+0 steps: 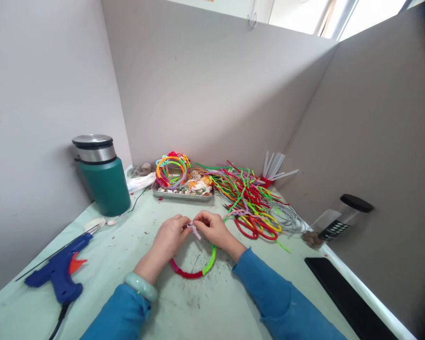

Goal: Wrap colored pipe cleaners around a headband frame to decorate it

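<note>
A ring wrapped in pipe cleaner [188, 275], red, magenta and bright green along its near side, lies below my hands; its far side is hidden by them. A pale pink pipe cleaner [196, 232] is pinched at the top of the ring, its short end sticking out toward me. My left hand [170, 236] closes thumb and fingers on the pink piece from the left. From the right, my right hand [212, 229] pinches the same piece, fingertips almost touching the left ones.
A blue glue gun [62, 269] and green bottle [104, 184] stand left. Behind my hands is a metal tray [184, 196] of small pieces and wrapped rings [173, 170]. Loose pipe cleaners [244, 186], red-handled scissors [257, 227], a jar [336, 222] and a black strip [343, 295] lie right.
</note>
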Demonstrator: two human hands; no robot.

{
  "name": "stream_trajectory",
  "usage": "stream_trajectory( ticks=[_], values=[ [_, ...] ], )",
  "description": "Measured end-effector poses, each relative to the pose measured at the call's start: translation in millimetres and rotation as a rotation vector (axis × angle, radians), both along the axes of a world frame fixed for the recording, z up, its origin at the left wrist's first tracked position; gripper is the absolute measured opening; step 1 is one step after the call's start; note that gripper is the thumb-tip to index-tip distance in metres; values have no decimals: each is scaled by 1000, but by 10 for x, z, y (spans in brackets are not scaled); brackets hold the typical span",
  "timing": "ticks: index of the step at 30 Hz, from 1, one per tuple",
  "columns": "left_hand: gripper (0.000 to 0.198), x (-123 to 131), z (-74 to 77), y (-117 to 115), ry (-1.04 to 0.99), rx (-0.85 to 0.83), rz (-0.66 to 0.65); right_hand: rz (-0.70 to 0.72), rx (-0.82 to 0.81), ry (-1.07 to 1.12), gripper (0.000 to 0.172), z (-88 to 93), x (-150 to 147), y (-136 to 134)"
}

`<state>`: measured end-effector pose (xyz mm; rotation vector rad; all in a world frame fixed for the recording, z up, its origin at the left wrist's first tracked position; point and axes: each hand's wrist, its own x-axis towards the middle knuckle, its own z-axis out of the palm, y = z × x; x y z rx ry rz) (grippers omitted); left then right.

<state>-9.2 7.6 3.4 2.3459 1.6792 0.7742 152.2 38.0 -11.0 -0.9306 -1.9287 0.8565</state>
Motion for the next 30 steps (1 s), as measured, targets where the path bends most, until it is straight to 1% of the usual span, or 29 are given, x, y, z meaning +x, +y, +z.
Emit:
stream_trajectory(
  ticks=[6, 9, 11, 14, 17, 21, 24, 26, 28, 30],
  values=[
    [24, 21, 30, -11, 1, -6, -13, -3, 10, -2, 12, 9, 12, 2],
    [29, 31, 20, 0, -8, -5, 3, -7, 12, -8, 12, 10, 13, -1],
    [28, 37, 23, 7, -44, -24, 18, -3, 10, -13, 11, 11, 11, -5],
    [27, 43, 57, 8, -137, -107, 50, 7, 5, -11, 11, 11, 7, -12],
    [30, 39, 101, 6, -231, -221, 78, 11, -1, -7, 11, 8, 3, -15],
    [36, 18, 105, 28, -349, -344, 108, 14, -10, -7, 11, 6, -3, -12],
    [37, 6, 90, 46, -406, -397, 143, 36, -24, 5, 11, 22, -14, -20],
    [36, 4, 95, 47, -398, -405, 157, 58, -24, -6, 12, 42, -20, -35],
    [36, 6, 109, 39, -361, -389, 164, 58, 27, -55, 12, 65, -23, -57],
    [36, 8, 124, 30, -322, -366, 162, 33, 127, -121, 10, 88, -22, -82]
  ],
)
